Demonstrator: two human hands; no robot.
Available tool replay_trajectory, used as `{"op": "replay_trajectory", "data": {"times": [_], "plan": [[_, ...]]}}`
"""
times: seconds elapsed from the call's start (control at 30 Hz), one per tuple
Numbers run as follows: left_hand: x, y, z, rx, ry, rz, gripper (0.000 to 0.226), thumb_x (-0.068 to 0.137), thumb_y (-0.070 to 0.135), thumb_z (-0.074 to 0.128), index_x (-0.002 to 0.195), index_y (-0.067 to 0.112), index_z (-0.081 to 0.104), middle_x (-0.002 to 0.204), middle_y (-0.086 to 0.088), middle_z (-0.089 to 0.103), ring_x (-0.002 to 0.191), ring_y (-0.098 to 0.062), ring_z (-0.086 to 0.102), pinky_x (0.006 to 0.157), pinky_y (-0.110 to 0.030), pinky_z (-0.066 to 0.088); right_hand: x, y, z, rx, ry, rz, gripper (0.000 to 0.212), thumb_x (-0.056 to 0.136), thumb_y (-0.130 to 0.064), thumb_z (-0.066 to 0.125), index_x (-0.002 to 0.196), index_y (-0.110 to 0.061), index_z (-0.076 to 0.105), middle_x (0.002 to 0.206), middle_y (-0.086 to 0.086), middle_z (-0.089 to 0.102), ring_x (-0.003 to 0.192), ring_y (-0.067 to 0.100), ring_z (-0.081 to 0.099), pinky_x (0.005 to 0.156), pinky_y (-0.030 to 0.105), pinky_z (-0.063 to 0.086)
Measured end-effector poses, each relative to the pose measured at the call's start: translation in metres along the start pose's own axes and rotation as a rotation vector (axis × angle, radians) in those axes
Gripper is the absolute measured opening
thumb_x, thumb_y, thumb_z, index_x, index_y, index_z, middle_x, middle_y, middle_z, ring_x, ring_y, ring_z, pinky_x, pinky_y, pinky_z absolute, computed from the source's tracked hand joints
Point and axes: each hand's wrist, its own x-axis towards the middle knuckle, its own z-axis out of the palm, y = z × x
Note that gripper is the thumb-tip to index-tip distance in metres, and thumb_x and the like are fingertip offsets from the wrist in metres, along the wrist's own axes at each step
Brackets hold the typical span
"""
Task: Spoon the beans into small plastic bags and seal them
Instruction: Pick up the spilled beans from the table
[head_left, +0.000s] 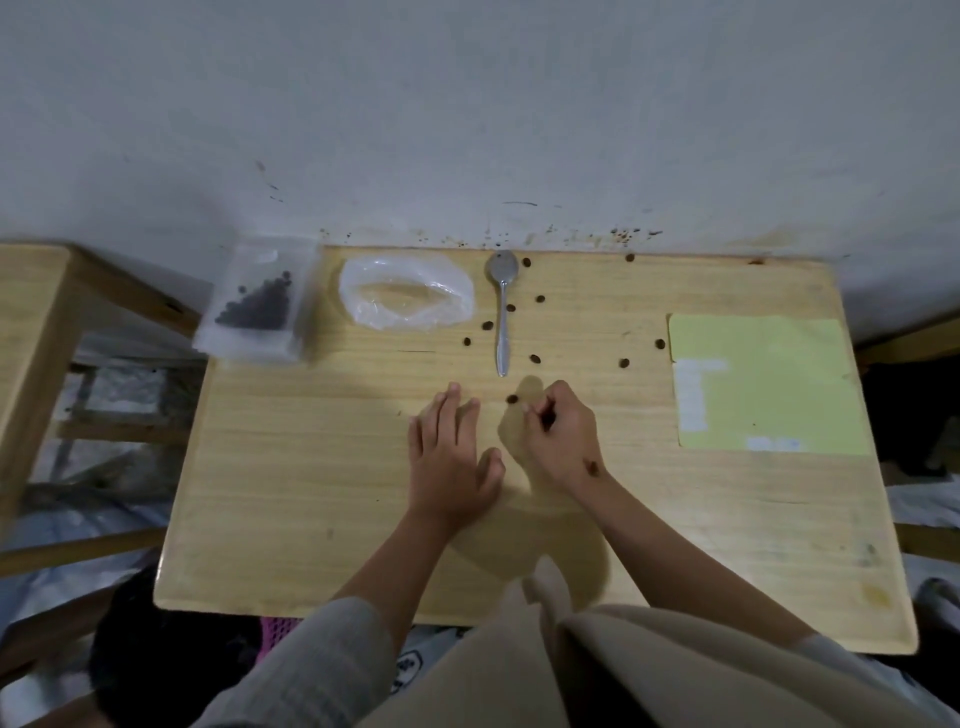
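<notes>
Left hand (449, 457) flat, fingers straight, on table (291, 467). Right hand (558, 434) curled, pinching beans; one bean (512, 399) loose at its 11 o'clock. Best gathered before scooping. Spoon (503, 312) at 12, idle; bag (254, 306) with beans at 10 o'clock.

A light wooden table (291, 467) is sitting flush against a pale grey wall (467, 104) that is showing dark specks and stains low down. Another wooden piece of furniture (36, 322) is standing to the left. Dim, even light is falling across everything.
</notes>
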Motion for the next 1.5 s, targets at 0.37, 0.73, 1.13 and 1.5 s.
{"op": "replay_trajectory", "data": {"times": [0.37, 0.73, 1.13, 1.5], "plan": [[-0.001, 0.001, 0.002, -0.018, 0.034, 0.001, 0.067, 0.072, 0.041, 0.05, 0.131, 0.009, 0.049, 0.149, -0.014, 0.036, 0.135, -0.031, 0.034, 0.105, -0.056, 0.031, -0.009, -0.002, -0.001, -0.005, -0.075, -0.068, 0.019, 0.084, -0.011, 0.065, 0.077, -0.018, 0.048, 0.06, -0.017, 0.049, 0.057, -0.005, 0.054, 0.053, 0.008, 0.039], [0.0, 0.001, 0.003, -0.04, 0.064, 0.006, 0.065, 0.072, 0.041, 0.05, 0.129, 0.01, 0.052, 0.147, -0.013, 0.038, 0.133, -0.03, 0.037, 0.105, -0.056, 0.03, 0.011, -0.004, 0.011, -0.302, -0.133, -0.139, 0.018, 0.092, -0.018, 0.053, 0.101, -0.012, 0.067, 0.084, 0.006, 0.069, 0.074, 0.022, 0.063, 0.063, 0.032, 0.05], [-0.002, -0.003, 0.005, -0.042, 0.099, 0.03, 0.065, 0.075, 0.043, 0.048, 0.131, 0.009, 0.05, 0.147, -0.012, 0.038, 0.134, -0.03, 0.035, 0.107, -0.055, 0.025, -0.022, 0.013, -0.022, -0.049, 0.022, 0.052, 0.012, 0.086, 0.003, 0.049, 0.085, -0.005, 0.058, 0.075, 0.0, 0.056, 0.067, 0.004, 0.05, 0.062, 0.008, 0.038], [0.0, -0.002, 0.008, 0.02, 0.078, 0.01, 0.065, 0.077, 0.045, 0.045, 0.133, 0.011, 0.048, 0.149, -0.011, 0.035, 0.134, -0.032, 0.034, 0.108, -0.056, 0.023, -0.053, 0.051, -0.087, -0.165, 0.412, 0.37, 0.024, 0.087, -0.023, 0.062, 0.109, -0.012, 0.063, 0.065, -0.003, 0.053, 0.067, 0.019, 0.053, 0.062, 0.024, 0.035]]}}
